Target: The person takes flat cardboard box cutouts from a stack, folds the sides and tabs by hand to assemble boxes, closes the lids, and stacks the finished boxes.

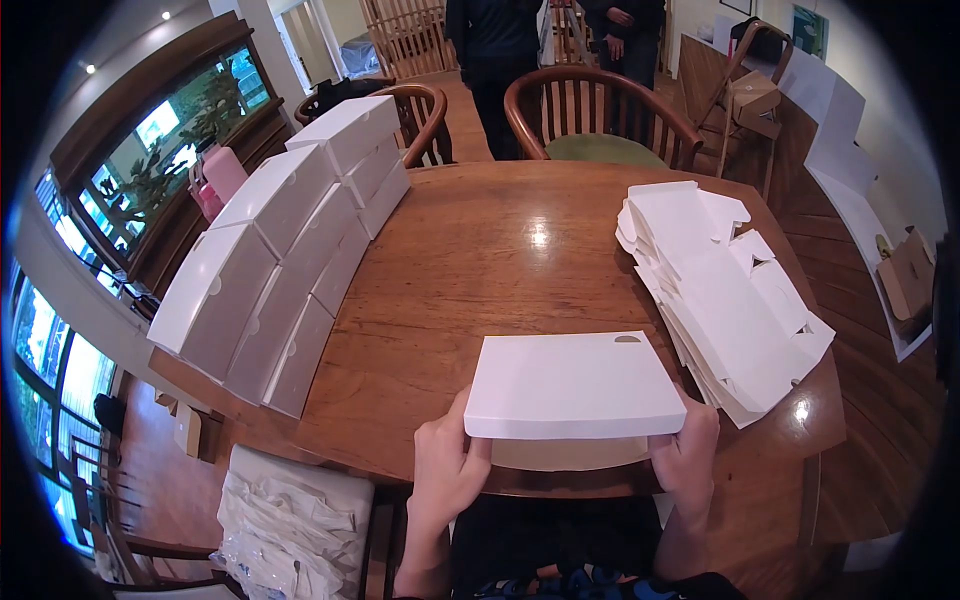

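A white cardboard box [575,385] is held at the near edge of the wooden table [480,270]. My left hand [450,455] grips its left side and my right hand [687,445] its right side, with thumbs near the front. The top panel shows a half-round notch near its far right corner. Below the front edge of that panel a gap shows the box's inside. Most of my fingers are hidden behind the sides. To the right of my right hand lies a pile of flat, unfolded white box blanks [725,300].
Stacked white boxes [290,240] line the table's left side, with pink bottles [218,175] behind them. Wooden chairs [600,110] stand at the far edge, and two people [495,60] beyond. A chair at lower left holds a crumpled pale bag [290,525].
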